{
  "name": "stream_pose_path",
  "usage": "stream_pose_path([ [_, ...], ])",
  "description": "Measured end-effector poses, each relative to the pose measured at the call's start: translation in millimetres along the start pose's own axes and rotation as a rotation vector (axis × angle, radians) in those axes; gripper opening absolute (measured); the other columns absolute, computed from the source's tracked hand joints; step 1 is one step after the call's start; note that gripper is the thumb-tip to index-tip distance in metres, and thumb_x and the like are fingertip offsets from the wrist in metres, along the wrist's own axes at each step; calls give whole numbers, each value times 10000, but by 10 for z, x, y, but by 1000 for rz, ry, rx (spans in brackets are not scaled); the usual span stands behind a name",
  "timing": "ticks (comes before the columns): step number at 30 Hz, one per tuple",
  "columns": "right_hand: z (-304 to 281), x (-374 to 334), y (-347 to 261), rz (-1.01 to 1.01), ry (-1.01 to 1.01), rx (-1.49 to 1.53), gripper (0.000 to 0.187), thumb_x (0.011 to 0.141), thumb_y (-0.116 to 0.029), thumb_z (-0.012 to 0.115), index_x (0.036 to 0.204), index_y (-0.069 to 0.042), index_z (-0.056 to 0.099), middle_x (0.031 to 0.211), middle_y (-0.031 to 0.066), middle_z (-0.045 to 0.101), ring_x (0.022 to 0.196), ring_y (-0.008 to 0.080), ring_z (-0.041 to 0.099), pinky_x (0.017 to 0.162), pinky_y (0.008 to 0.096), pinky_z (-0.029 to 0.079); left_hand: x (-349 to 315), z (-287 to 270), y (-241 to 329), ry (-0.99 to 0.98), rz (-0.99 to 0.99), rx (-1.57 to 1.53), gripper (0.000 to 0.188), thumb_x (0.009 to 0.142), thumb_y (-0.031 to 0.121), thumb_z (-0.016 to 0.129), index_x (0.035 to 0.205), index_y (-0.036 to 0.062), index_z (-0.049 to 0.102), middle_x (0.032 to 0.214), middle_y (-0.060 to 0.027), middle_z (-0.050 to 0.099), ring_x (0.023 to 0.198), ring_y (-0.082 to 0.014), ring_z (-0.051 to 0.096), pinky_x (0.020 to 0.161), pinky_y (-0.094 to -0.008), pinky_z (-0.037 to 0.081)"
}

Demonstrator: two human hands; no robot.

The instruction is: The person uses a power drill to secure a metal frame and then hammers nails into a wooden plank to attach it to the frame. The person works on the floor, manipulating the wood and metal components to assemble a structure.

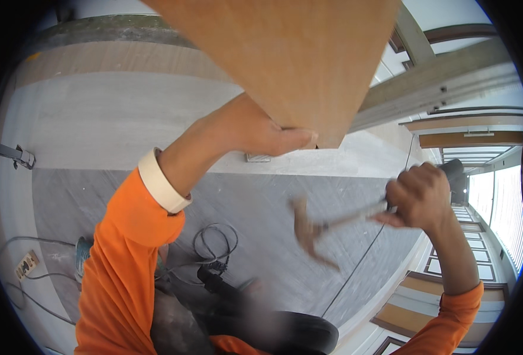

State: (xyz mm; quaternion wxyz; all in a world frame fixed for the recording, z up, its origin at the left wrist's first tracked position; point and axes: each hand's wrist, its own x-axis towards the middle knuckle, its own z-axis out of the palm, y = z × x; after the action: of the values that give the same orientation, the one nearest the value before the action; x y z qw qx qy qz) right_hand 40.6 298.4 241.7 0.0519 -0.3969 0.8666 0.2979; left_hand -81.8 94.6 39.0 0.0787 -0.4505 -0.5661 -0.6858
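Observation:
A wide, light-brown wooden board (297,65) comes down from the top of the view. My left hand (267,127) is closed on its lower edge, the thumb against the board and the other fingers hidden behind it. Around my left forearm, over the orange sleeve's cuff, sits a roll of cream tape (158,180). Out to the right, my right hand (420,195) is wrapped around the handle of a claw hammer (311,231). The hammer's head points to the left, below the board's end and apart from it, and is slightly blurred.
A long metal beam (433,89) runs behind the board at the upper right. On the grey floor (261,195) lies a coiled cable (214,242). A socket strip (27,264) with cords is at the far left. Wood-framed panels (468,254) line the right side.

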Motion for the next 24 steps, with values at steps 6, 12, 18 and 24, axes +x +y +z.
stream_pose_path([
  [6, 80, -49, 190, 137, -52, -202, 557, 793, -648, 554, 564, -154, 437, 495, -22, 382, 420, 139, 423, 429, 302, 352, 49, -11, 13, -39, -35, -25, 162, 745, 138, 650, 874, 41, 651, 749, -59, 666, 675, -197, 621, 639, -329, 498],
  [12, -67, 49, -114, -157, -7, 22, 508, 747, -587, 632, 570, -155, 431, 513, -33, 365, 444, 132, 433, 424, 292, 351, 32, -40, -31, -20, 16, 34, 181, 738, 144, 659, 888, 43, 655, 760, -73, 667, 706, -217, 626, 662, -341, 502],
  [18, 42, -57, 124, 205, -141, -247, 510, 740, -604, 623, 586, -133, 505, 521, 12, 455, 456, 175, 496, 454, 327, 395, 44, 9, 38, -34, -19, 1, 199, 747, 152, 643, 914, 45, 654, 797, -87, 673, 735, -227, 634, 691, -350, 501],
  [24, 31, -130, -112, -81, -88, 9, 533, 756, -632, 588, 576, -135, 514, 510, 9, 452, 435, 185, 465, 446, 323, 390, 30, -56, 11, -43, -44, 36, 191, 752, 156, 636, 911, 52, 655, 790, -75, 673, 746, -214, 631, 686, -340, 497],
])
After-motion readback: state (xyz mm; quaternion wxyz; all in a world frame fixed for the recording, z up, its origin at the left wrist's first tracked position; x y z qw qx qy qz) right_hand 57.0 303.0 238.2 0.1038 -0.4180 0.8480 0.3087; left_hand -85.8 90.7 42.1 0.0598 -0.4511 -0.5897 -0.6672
